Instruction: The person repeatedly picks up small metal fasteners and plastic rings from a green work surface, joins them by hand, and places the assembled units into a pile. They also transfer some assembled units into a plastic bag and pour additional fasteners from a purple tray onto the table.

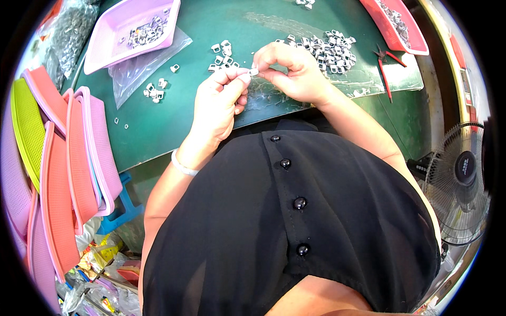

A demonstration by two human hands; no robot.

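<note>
My left hand point(217, 102) and my right hand point(296, 72) meet over the near part of the green table point(158, 126). Between their fingertips is a small pale square ring-like piece point(253, 71), pinched from both sides; its details are too small to make out. Beyond my right hand lies a heap of similar grey-and-white square rings point(337, 52). A looser cluster of rings point(225, 55) sits just past my left hand, and another small group point(155, 92) lies farther left.
A lilac basket point(96, 50) holding rings rests partly on a clear plastic bag point(126, 79). At the far right are a pink basket point(419, 46) of grey pieces and red-handled cutters point(383, 71). Stacked coloured baskets point(58, 195) stand left; a fan point(458, 195) stands right.
</note>
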